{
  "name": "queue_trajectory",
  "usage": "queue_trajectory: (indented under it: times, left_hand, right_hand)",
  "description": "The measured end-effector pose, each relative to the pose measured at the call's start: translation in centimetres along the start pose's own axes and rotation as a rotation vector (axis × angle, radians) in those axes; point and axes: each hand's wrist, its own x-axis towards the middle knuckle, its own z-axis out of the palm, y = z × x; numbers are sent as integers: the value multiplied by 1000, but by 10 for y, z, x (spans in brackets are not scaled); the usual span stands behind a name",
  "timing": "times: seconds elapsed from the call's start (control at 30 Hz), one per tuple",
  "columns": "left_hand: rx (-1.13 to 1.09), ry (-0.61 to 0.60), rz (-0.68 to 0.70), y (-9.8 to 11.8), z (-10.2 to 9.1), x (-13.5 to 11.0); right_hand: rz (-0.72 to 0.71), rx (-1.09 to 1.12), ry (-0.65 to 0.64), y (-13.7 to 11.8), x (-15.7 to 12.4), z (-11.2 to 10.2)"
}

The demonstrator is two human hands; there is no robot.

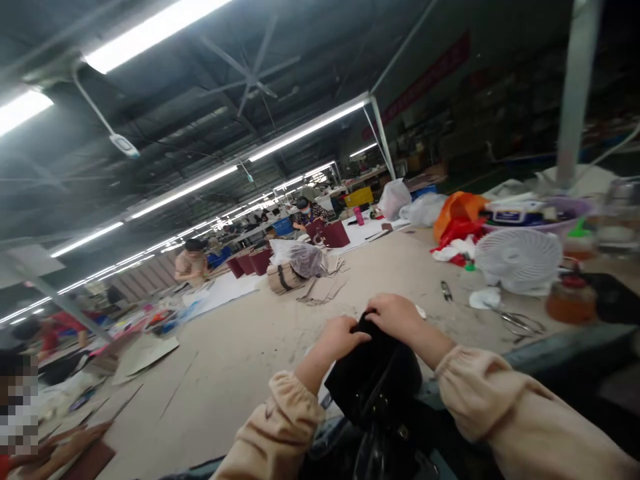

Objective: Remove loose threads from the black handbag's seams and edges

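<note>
We hold a black bag, soft and upright: its top rim sits in our grip, body and metal fittings hanging below.

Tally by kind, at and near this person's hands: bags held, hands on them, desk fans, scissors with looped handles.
black bag: 1
hands gripping it: 2 (left hand, right hand)
white desk fan: 1
scissors: 1
Total: 5

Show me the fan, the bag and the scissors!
fan (517, 259): head view, middle of its white grille.
bag (375, 380): head view, middle of its black side.
scissors (523, 324): head view, middle of the pair, on the table.
</note>
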Motion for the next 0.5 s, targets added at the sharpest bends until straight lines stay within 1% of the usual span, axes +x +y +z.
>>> queue_trajectory:
  times: [0.07,0.13,0.2,0.27,0.33,0.4,0.5]
  left_hand:
    - [-7,37,10,0,0,3]
    - [7,69,0,2,0,6]
    - [26,87,-26,4,2,8]
    - [33,96,-48,5,4,11]
    - [31,105,-74,6,6,15]
    - [18,111,-98,6,8,19]
    - [-22,116,-136,6,10,24]
  right_hand:
    - [10,30,15,1,-2,-2]
    - [15,82,80,3,-7,-4]
    - [7,199,208,7,-15,-5]
    - [11,351,367,16,-25,-4]
    - [52,465,474,28,-38,-1]
    - [117,523,511,40,-53,4]
    - [185,577,458,50,-79,21]
